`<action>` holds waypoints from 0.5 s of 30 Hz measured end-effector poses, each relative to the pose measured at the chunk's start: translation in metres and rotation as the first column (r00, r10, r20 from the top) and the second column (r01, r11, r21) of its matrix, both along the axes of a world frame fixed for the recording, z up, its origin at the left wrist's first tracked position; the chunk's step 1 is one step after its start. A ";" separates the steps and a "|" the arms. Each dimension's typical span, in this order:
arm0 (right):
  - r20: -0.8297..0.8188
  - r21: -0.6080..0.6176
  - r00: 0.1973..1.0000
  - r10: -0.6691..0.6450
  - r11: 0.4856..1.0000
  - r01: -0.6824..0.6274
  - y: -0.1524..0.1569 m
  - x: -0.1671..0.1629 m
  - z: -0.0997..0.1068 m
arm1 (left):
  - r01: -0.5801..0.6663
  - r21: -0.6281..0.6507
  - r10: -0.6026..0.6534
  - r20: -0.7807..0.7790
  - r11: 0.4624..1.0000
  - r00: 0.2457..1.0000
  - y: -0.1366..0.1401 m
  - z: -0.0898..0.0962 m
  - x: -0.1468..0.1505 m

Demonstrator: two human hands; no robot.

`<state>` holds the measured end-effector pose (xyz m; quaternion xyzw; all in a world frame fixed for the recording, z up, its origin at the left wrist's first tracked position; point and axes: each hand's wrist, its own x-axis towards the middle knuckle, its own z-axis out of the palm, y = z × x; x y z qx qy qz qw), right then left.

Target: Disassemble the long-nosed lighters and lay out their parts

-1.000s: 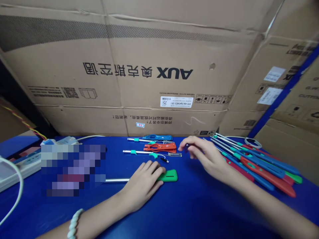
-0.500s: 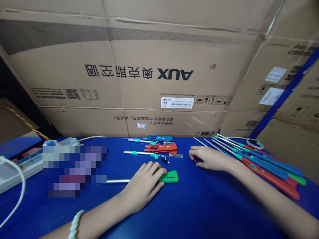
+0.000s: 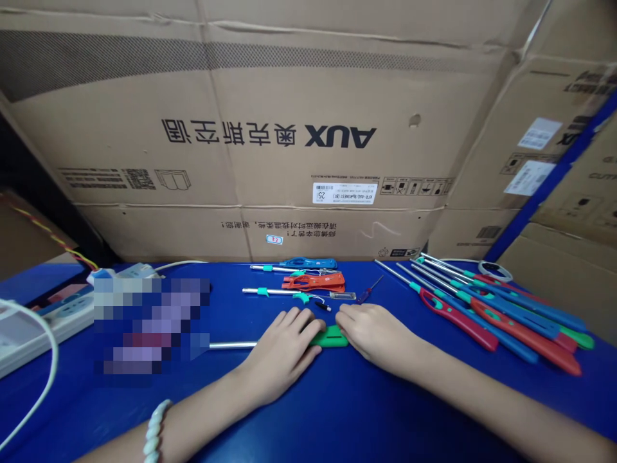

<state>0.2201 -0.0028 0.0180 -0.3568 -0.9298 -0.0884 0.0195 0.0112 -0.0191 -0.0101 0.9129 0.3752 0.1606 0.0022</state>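
Note:
A green long-nosed lighter (image 3: pixel 332 337) lies across the table, its metal tube pointing left. My left hand (image 3: pixel 286 350) is wrapped over the handle, fingers closed on it. The curled fingers of my right hand (image 3: pixel 369 334) grip the handle's right end; the fingertips are partly hidden. Just beyond that hand rests a small screwdriver (image 3: pixel 367 293) with a dark purple handle. Behind the hands lie an orange-red lighter shell (image 3: pixel 315 281), a metal tube (image 3: pixel 279 292) with teal parts, a clear fuel tank (image 3: pixel 343 296) and a blue lighter shell (image 3: pixel 308 263).
Several long lighters (image 3: pixel 520 331) in red, blue and green are heaped at the right. A white power strip (image 3: pixel 67 321) with cables runs along the left, beside a blurred-out patch (image 3: pixel 159 328). Cardboard (image 3: pixel 270 83) walls the back of the blue table (image 3: pixel 308 418).
My right hand has let go of the screwdriver and moved left to the green lighter's handle end. The screwdriver now lies on the table. My left hand stays on the lighter.

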 end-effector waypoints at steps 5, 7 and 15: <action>0.077 0.151 0.997 0.011 0.988 -0.023 -0.002 -0.004 -0.010 | -0.009 0.000 0.009 -0.024 1.000 1.000 0.000 0.000 0.000; 0.087 0.195 0.996 -0.001 0.981 -0.016 -0.002 -0.004 -0.012 | -0.006 -0.005 0.006 -0.038 1.000 0.999 0.000 0.000 0.001; 0.064 0.090 0.998 -0.011 0.996 0.005 0.001 0.001 -0.011 | 0.028 -0.015 -0.029 -0.055 0.999 0.998 -0.002 0.003 0.001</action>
